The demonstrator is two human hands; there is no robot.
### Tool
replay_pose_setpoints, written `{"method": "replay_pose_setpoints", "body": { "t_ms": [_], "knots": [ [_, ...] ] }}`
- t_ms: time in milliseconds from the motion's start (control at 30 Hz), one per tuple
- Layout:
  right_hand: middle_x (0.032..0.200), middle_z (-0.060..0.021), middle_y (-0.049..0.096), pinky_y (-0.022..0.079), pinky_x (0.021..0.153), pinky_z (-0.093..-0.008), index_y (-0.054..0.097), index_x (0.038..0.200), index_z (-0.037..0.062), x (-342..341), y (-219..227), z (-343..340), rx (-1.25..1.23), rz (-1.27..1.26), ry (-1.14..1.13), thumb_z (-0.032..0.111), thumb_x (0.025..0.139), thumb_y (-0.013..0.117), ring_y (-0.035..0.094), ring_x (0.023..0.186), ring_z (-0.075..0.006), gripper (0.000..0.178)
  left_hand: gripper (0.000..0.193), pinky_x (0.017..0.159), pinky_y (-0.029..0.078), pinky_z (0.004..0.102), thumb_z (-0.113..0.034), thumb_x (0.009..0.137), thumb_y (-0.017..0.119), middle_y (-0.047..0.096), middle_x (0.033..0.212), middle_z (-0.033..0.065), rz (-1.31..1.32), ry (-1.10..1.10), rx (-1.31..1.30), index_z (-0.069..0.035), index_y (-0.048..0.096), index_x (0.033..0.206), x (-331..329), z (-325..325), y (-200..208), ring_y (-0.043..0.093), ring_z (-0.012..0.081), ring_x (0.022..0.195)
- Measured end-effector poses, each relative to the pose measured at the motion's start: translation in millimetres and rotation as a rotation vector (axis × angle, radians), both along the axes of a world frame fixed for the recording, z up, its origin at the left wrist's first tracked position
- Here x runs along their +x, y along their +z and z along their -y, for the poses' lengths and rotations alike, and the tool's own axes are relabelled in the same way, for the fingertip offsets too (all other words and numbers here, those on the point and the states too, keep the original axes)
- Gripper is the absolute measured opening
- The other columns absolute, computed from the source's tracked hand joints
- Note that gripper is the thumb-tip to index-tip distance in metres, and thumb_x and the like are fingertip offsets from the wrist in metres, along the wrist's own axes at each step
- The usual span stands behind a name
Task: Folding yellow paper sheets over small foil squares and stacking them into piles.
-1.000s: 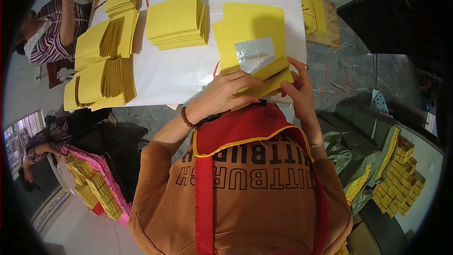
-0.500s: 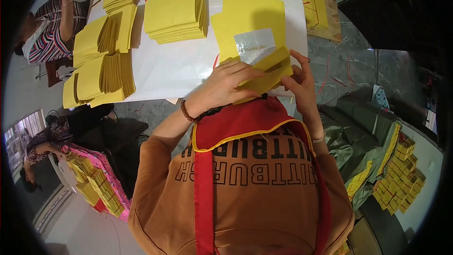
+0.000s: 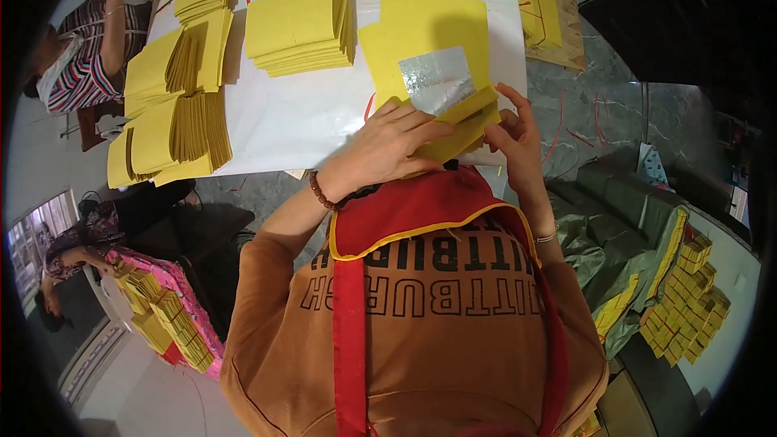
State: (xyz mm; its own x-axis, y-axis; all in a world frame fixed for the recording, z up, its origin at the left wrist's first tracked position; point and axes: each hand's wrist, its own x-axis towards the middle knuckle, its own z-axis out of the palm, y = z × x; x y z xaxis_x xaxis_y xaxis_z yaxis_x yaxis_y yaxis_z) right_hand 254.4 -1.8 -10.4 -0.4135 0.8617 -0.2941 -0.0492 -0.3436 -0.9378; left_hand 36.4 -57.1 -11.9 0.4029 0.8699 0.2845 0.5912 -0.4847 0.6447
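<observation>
Hands are apart, one at each end of a folded yellow piece point(image 3: 468, 133). Piece is at the near edge of the desk point(image 3: 283, 125), just in front of the red apron point(image 3: 413, 222), tilted up to the right, with an open slot along its fold.

Left hand point(image 3: 391, 144): back up, clamped on the left end, fingers over the top, thumb low by the near edge. Beaded bracelet point(image 3: 320, 192) on that wrist. Right hand point(image 3: 515, 137): thumb by the right end, index finger extended up past the corner. Can't tell if it's pinching or just touching.

Beyond the piece: flat yellow sheets point(image 3: 433, 20), overlapping, slightly fanned. Silver patch point(image 3: 437, 79) lies on them, lower part right against the piece. Red string point(image 3: 370, 105) just left of the sheets.

Left of that, a stack point(image 3: 291, 24) of folded yellow pieces, leaning a bit. More piles point(image 3: 154, 131) along the left side of the desk, touching each other.

Right of desk: tied yellow bundle point(image 3: 544, 16) on a wooden board point(image 3: 571, 40). Green tarp point(image 3: 579, 251) lower right, yellow heap point(image 3: 688, 303) beside it. Co-worker in stripes point(image 3: 89, 73) at far left.
</observation>
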Motion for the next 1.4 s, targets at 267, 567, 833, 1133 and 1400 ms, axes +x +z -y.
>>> {"method": "replay_pose_setpoints", "body": {
  "t_ms": [267,567,833,1133,1400],
  "knots": [
    [0.077,0.0007,0.057,0.038,0.057,-0.018,0.036,0.133,0.0093,12,-7,3,0.011,0.041,0.014,0.01,0.08,0.065,0.052,0.07,-0.0054,0.061,0.038,0.074,0.041,0.0337,-0.025,0.072,0.069,0.057,0.086,0.0084,0.041,-0.011,-0.057,-0.009,0.059,0.106,-5,1,-5,0.054,0.0261,0.081],
    [0.079,-0.0024,0.061,0.042,0.056,-0.0203,0.033,0.136,0.0121,23,-3,2,-0.147,0.047,-0.048,0.008,0.084,0.059,0.054,0.07,-0.0071,0.059,0.034,0.072,0.045,0.0359,-0.006,0.071,0.061,0.058,0.097,0.0103,-0.023,0.022,0.065,-0.008,0.061,0.105,6,7,-2,0.054,0.027,0.081],
    [0.072,-0.0038,0.061,0.046,0.057,-0.0215,0.042,0.128,0.0051,19,-7,-1,0.006,0.003,-0.093,0.0,0.082,0.059,0.056,0.064,-0.008,0.05,0.047,0.061,0.044,0.0331,0.0,0.062,0.059,0.058,0.105,0.0103,-0.248,0.23,0.335,-0.005,0.061,0.109,1,3,33,0.052,0.0242,0.072],
    [0.07,-0.0039,0.061,0.051,0.055,-0.0216,0.049,0.115,0.0024,-6,-10,-6,-0.03,-0.125,-0.227,0.004,0.082,0.062,0.058,0.061,-0.009,0.035,0.051,0.077,0.036,0.0321,-0.041,0.072,0.068,0.059,0.099,0.0053,-0.209,0.12,0.11,-0.008,0.061,0.11,12,-9,16,0.049,0.0198,0.086],
    [0.069,-0.0013,0.059,0.048,0.054,-0.0202,0.051,0.113,0.0033,0,-17,-6,-0.045,-0.09,-0.244,0.007,0.084,0.062,0.056,0.059,-0.0073,0.031,0.051,0.08,0.034,0.0313,-0.042,0.072,0.067,0.059,0.1,0.0051,-0.143,0.076,0.028,-0.009,0.061,0.111,8,-13,6,0.049,0.0197,0.088]
  ]
}}
